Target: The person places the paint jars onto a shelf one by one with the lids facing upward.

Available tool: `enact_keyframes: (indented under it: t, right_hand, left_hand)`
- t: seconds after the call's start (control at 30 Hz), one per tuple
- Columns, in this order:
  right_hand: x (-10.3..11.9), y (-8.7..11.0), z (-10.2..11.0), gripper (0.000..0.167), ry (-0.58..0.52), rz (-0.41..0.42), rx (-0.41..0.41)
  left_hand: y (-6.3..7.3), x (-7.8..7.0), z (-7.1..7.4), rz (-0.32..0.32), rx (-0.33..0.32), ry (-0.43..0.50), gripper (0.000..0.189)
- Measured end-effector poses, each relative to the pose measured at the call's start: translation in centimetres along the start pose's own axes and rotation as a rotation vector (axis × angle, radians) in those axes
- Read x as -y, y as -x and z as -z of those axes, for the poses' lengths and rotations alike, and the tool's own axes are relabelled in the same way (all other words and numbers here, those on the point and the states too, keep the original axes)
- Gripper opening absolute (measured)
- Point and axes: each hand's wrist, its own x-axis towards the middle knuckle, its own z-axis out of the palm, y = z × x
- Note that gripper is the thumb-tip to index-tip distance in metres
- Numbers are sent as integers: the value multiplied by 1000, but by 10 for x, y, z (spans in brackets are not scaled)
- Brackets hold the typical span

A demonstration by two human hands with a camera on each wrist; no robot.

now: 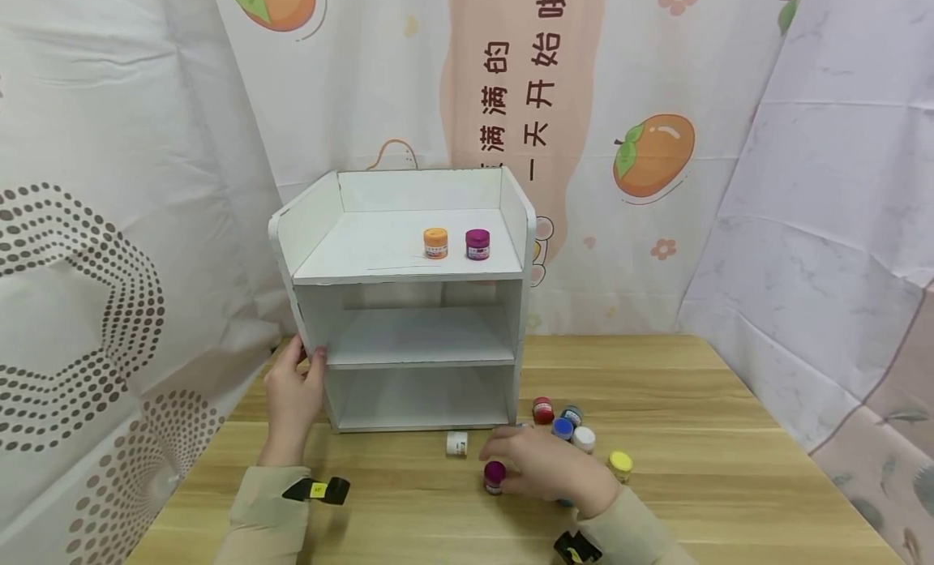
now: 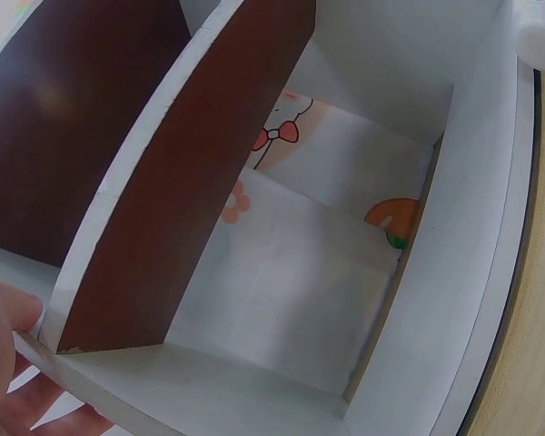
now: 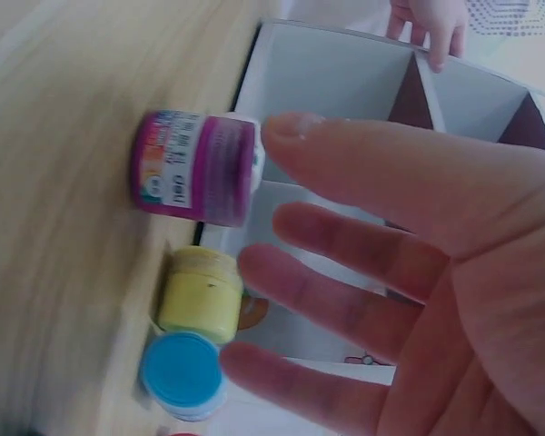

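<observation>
My left hand grips the left side panel of a small white shelf unit, thumb at the front edge near the middle board. Low over the table, my right hand is beside a purple paint jar. Seen from the right wrist, its fingers are spread and nothing lies between them; the thumb tip is right by the lid of that upright jar. Close to those fingers stand a yellow jar and a blue-lidded jar. An orange jar and another purple jar stand on the top board.
A white jar is just before the unit's base. To the right are red, dark green, blue, white-lidded and yellow-lidded jars on the wooden table. Patterned curtains hang behind.
</observation>
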Motion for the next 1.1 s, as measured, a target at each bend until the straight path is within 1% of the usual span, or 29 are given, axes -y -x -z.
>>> enact_keyframes:
  t: [0.2, 0.47, 0.6, 0.97, 1.1]
  right_hand:
    - [-4, -3, -9, 31, 11, -24, 17]
    - [-6, -7, -14, 24, 34, -19, -4]
    - [-7, -6, -16, 23, 40, -28, -6]
    - [-10, -7, -17, 23, 38, -8, -24]
    - [-10, -6, -13, 23, -3, -13, -34]
  left_hand:
    - [0, 1, 0, 4, 3, -3, 36]
    - [0, -3, 2, -2, 6, 14, 36]
    - [0, -4, 2, 1, 9, 20, 36]
    - [0, -2, 1, 10, 8, 10, 36]
    - [0, -3, 2, -2, 5, 16, 35]
